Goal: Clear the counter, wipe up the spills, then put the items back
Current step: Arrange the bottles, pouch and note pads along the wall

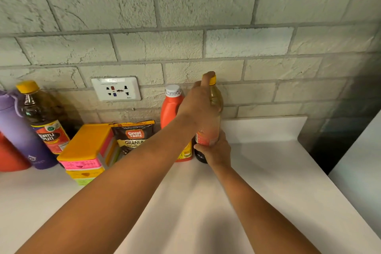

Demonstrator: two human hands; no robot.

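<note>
A yellow-capped bottle (216, 99) with pale liquid and a red label stands upright on the white counter (268, 171) near the wall. My left hand (198, 103) wraps its neck, one finger up against the yellow cap. My right hand (216, 150) grips its lower body, just above the dark base. Directly left of it stands an orange bottle (170, 107) with a white cap. Further left are a coffee granules pouch (132, 136), a small yellow and pink drawer box (88, 150), a dark soy sauce bottle (41, 115) and a purple flask (18, 130).
A red container (8, 154) sits at the far left edge. A wall socket (116, 88) is on the brick wall behind the items. The counter ends at a dark gap (329, 140) on the right, beside a white surface (360, 161).
</note>
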